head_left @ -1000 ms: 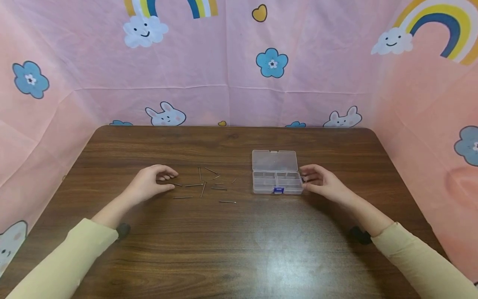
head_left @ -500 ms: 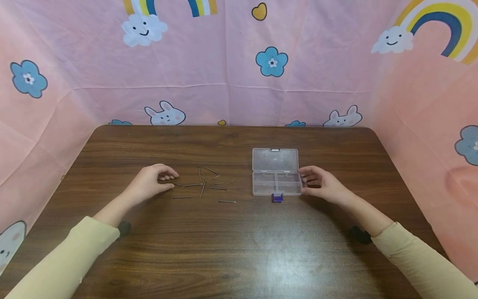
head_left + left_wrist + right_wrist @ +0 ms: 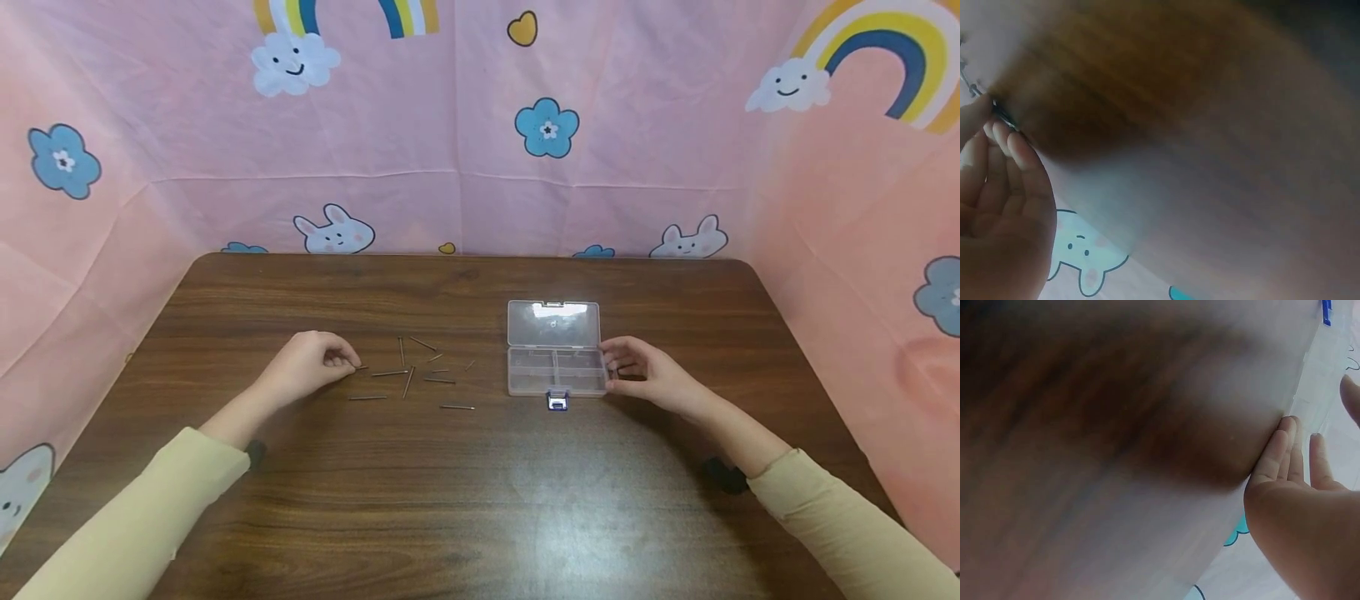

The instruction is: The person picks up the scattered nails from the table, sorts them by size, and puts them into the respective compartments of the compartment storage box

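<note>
Item, left hand (image 3: 307, 367): low over the table; its grip is together, thumb and fingertips pinching one metal nail (image 3: 363, 367), of which a short dark end shows beyond the tips.

Item, loose nails: ten, scattered flat just to the right of that hand, pointing various ways. Seven are longer, among them an upright-lying one (image 3: 401, 351) at the far side, one (image 3: 367, 397) nearest the left forearm and one (image 3: 457, 407) at the near right. Three are short and thin, the rightmost (image 3: 469, 365) closest to the box. Two long ones meet or nearly meet at the middle; I cannot tell whether they touch.

Item, plastic box (image 3: 531, 383): clear, partitioned inside, set on the table right of the nails and well apart from the left hand. Lid (image 3: 553, 332) open on the far side, a bright glare across it; blue latch (image 3: 557, 401) lowered at the front.

Item, right hand (image 3: 652, 375): at the box's right end; its grip is apart, fingers extended against the side wall, thumb by the near corner.

Item, table (image 3: 405, 500): brown wood grain. Pale green sleeves (image 3: 127, 525) on both arms. Behind, a pink cloth (image 3: 420, 108) printed with rainbows, clouds, flowers and rabbits.
</note>
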`<state>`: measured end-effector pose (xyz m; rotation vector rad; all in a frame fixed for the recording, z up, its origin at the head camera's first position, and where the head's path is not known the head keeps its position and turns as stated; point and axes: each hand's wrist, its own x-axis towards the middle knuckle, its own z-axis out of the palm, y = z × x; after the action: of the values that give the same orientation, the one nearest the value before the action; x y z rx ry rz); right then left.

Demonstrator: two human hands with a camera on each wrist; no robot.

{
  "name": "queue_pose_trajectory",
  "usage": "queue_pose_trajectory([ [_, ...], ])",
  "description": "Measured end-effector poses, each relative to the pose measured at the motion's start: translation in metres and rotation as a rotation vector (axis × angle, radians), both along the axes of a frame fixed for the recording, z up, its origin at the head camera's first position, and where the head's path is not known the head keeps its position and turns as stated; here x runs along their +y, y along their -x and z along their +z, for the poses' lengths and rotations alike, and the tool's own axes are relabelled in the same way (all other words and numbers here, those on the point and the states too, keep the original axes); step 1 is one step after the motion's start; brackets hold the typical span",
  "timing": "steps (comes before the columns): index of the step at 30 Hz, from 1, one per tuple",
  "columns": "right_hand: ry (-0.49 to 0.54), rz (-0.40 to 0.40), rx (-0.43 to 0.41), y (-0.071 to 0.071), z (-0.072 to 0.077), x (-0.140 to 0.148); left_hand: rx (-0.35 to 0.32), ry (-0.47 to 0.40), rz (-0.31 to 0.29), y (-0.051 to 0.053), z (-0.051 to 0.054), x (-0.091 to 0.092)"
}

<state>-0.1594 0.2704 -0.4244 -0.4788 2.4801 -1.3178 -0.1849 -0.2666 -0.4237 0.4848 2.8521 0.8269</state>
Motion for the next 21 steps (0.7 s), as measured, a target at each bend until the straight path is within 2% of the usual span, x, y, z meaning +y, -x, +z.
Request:
queue_pose_trajectory([
  [5, 0.007, 0.006, -0.008, 0.001, -0.001, 0.001, -0.043, -0.025, 0.004, 0.003, 0.001, 0.0],
  [11, 0.02, 0.011, -0.033, 0.003, -0.002, 0.002, -0.045, -0.019, 0.0, 0.008, 0.005, 0.008],
  [21, 0.051, 0.048, -0.042, 0.004, 0.001, 0.001, -0.053, -0.099, -0.018, 0.019, 0.017, 0.047],
])
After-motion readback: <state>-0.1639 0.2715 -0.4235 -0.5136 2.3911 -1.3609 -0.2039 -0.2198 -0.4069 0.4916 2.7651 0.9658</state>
